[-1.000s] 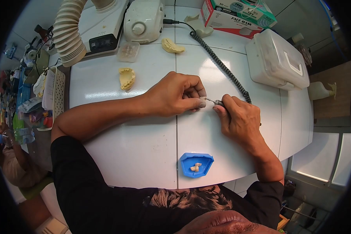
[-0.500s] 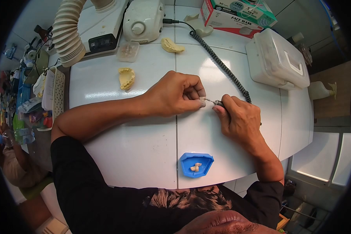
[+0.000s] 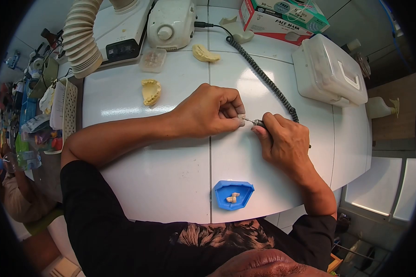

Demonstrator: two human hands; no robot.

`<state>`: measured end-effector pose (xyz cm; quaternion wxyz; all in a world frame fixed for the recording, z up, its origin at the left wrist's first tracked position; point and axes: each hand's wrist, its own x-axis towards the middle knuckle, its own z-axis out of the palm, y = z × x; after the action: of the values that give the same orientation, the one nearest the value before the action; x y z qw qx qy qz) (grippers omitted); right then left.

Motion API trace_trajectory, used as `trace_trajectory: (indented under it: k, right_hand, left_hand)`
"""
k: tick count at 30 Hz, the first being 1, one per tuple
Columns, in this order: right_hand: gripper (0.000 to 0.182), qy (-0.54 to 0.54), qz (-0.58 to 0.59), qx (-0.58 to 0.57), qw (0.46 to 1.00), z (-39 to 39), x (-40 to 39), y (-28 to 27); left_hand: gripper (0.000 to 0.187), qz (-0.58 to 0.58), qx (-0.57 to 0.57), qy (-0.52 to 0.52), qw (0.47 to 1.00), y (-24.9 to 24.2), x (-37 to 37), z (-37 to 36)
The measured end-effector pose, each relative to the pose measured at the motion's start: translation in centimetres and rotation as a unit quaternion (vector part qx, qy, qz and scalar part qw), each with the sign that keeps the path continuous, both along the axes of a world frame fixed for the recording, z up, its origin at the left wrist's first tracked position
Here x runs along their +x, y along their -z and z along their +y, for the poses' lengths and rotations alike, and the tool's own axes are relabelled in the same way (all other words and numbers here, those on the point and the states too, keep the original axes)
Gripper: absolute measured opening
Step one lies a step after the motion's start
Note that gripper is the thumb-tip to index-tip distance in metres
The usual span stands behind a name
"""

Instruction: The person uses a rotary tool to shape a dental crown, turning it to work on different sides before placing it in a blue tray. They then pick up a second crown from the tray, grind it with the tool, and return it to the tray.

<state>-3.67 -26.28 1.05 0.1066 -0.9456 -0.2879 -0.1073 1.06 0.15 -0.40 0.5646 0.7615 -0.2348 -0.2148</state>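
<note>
My left hand (image 3: 207, 111) is closed, pinching a small whitish tooth-like piece (image 3: 241, 117) between thumb and fingertips; the fingers hide most of it. Wrapped around a rotary handpiece (image 3: 260, 123), my right hand (image 3: 287, 142) points the thin bit leftward at the piece. Whether the bit touches it is too small to tell. From beyond the right hand, a black coiled cord (image 3: 263, 75) leads back to a white control box (image 3: 170, 27). Nearer my body is a blue tray (image 3: 223, 188) with several cream tooth-like pieces (image 3: 234, 198) in it.
Two yellow dental casts, one toothed (image 3: 151, 93) and one curved (image 3: 205, 53), lie farther back beside a small clear box (image 3: 153, 61). A ribbed hose (image 3: 81, 41) hangs back left. A white case (image 3: 328, 74) and mask boxes (image 3: 282, 28) stand back right. Another person (image 3: 21, 196) sits far left.
</note>
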Motion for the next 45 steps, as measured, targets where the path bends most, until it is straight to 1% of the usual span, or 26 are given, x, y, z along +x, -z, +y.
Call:
trace_trajectory:
  k: [22,25,27,30,45]
  right_hand:
    - [0.033,-0.001,-0.004,-0.002,1.0,-0.03,0.03,0.19]
    - [0.033,0.015,0.01,-0.006,1.0,-0.05,0.04,-0.02]
    - [0.032,0.004,0.0,-0.003,1.0,0.0,-0.03,0.14]
    - [0.032,0.007,0.002,-0.005,1.0,-0.1,0.07,0.04]
    - [0.032,0.005,-0.001,-0.003,1.0,-0.03,-0.04,-0.04]
  left_hand:
    - [0.021,-0.007,-0.006,0.002,1.0,0.12,-0.14,-0.06]
    - [0.02,-0.012,-0.008,0.006,1.0,0.34,-0.08,0.03]
    - [0.02,-0.013,-0.015,0.008,1.0,0.44,-0.12,0.03]
    - [0.021,-0.022,-0.002,0.008,1.0,0.3,-0.06,0.07]
    - [0.021,-0.011,-0.004,0.007,1.0,0.12,-0.06,0.07]
